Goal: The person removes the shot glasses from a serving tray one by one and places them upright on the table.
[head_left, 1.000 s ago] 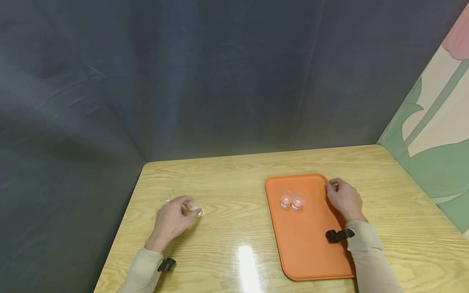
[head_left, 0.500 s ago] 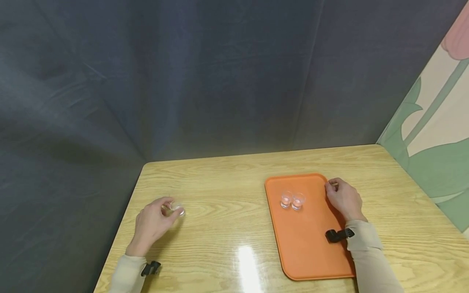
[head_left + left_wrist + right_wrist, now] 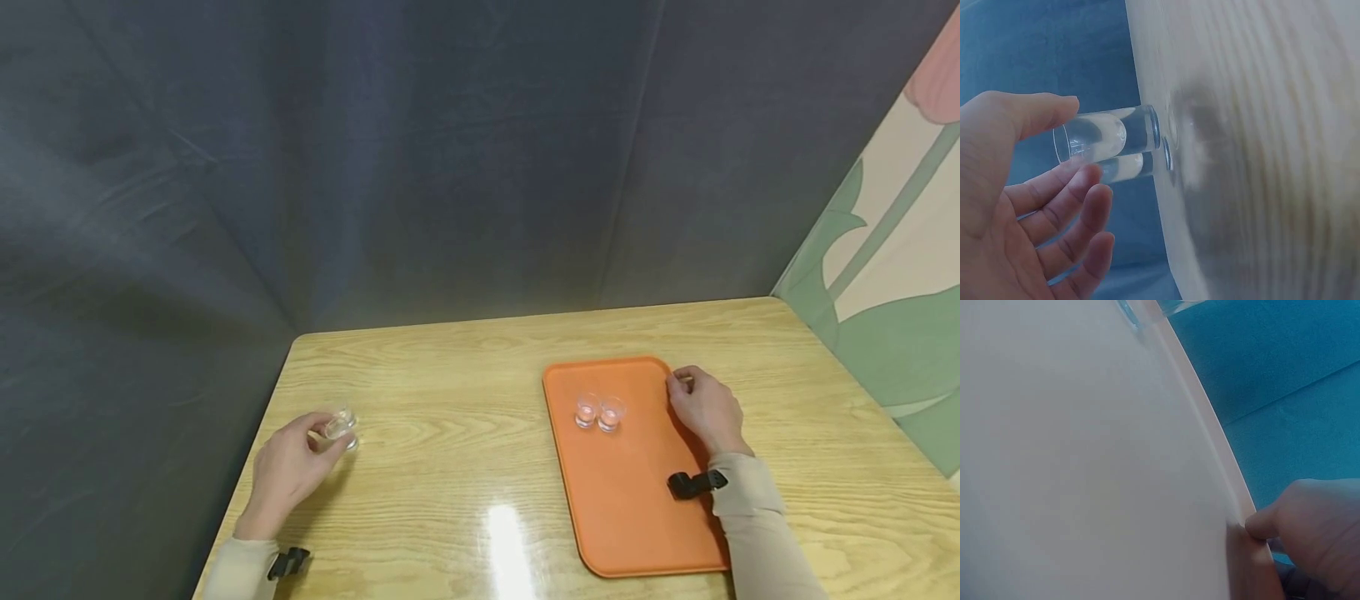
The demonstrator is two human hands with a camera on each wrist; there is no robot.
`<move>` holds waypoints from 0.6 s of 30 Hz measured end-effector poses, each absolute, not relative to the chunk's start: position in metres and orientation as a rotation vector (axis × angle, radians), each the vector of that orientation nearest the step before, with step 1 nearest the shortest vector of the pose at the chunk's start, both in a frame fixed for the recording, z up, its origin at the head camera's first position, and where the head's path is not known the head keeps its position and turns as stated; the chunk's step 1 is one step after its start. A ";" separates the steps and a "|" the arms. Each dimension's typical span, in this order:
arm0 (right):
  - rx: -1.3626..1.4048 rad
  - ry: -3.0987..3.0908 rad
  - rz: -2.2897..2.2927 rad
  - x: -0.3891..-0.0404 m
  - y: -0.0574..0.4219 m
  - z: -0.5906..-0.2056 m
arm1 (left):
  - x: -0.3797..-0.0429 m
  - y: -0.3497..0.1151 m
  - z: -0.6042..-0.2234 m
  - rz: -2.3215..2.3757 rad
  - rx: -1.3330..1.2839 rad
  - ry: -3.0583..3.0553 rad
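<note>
My left hand (image 3: 291, 468) pinches a small clear shot glass (image 3: 339, 427) near its rim, at the table's left side. In the left wrist view, thumb and fingertips lie on either side of this upright glass (image 3: 1100, 136), its base close to the table surface; whether it touches is unclear. A second clear glass (image 3: 1124, 167) stands right beside it, partly hidden. On the right, my right hand (image 3: 705, 408) pinches the rim of an orange tray (image 3: 645, 517) near its far right corner. Two more shot glasses (image 3: 597, 412) stand side by side on the tray.
The light wooden table (image 3: 435, 500) lies between the left hand and the tray. A dark curtain (image 3: 480, 167) hangs along the back and left edges. A wall with a painted flower (image 3: 900, 233) borders the right side.
My left hand has moved left with the shot glass, bringing it beside the second glass. The right hand and the tray have kept their places.
</note>
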State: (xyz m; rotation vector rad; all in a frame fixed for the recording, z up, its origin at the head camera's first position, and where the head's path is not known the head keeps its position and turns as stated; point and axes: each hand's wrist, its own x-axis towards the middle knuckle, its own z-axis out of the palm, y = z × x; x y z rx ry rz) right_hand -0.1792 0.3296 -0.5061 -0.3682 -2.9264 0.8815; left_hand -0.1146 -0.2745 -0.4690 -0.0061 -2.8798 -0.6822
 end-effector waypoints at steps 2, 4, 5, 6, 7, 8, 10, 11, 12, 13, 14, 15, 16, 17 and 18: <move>-0.371 -2.928 0.882 -0.179 0.329 -0.506 | -0.113 -0.278 -0.469 -0.670 0.006 -2.869; -0.372 -2.930 0.880 -0.178 0.328 -0.506 | -0.111 -0.281 -0.470 -0.656 0.026 -2.858; -0.376 -2.931 0.883 -0.178 0.328 -0.506 | -0.110 -0.282 -0.470 -0.652 0.035 -2.854; -0.379 -2.931 0.885 -0.178 0.328 -0.506 | -0.110 -0.284 -0.471 -0.651 0.044 -2.851; -0.383 -2.931 0.886 -0.178 0.328 -0.506 | -0.110 -0.285 -0.471 -0.652 0.051 -2.850; -0.385 -2.931 0.882 -0.178 0.329 -0.506 | -0.110 -0.286 -0.472 -0.655 0.058 -2.852; -0.389 -2.931 0.878 -0.178 0.329 -0.506 | -0.111 -0.287 -0.475 -0.664 0.067 -2.860; -0.392 -2.931 0.877 -0.179 0.329 -0.507 | -0.111 -0.287 -0.476 -0.670 0.070 -2.866; -0.392 -2.931 0.875 -0.179 0.330 -0.506 | -0.112 -0.287 -0.477 -0.676 0.074 -2.871; -0.391 -2.931 0.872 -0.179 0.330 -0.506 | -0.112 -0.287 -0.478 -0.681 0.074 -2.875; -0.391 -2.932 0.871 -0.179 0.330 -0.506 | -0.112 -0.287 -0.478 -0.682 0.076 -2.878; -0.390 -2.933 0.874 -0.179 0.330 -0.507 | -0.112 -0.286 -0.479 -0.686 0.077 -2.880; -0.390 -2.933 0.877 -0.179 0.330 -0.507 | -0.112 -0.286 -0.479 -0.687 0.079 -2.880; -0.389 -2.932 0.879 -0.179 0.330 -0.507 | -0.112 -0.285 -0.479 -0.689 0.080 -2.881; -0.387 -2.931 0.881 -0.179 0.330 -0.507 | -0.112 -0.285 -0.479 -0.691 0.081 -2.883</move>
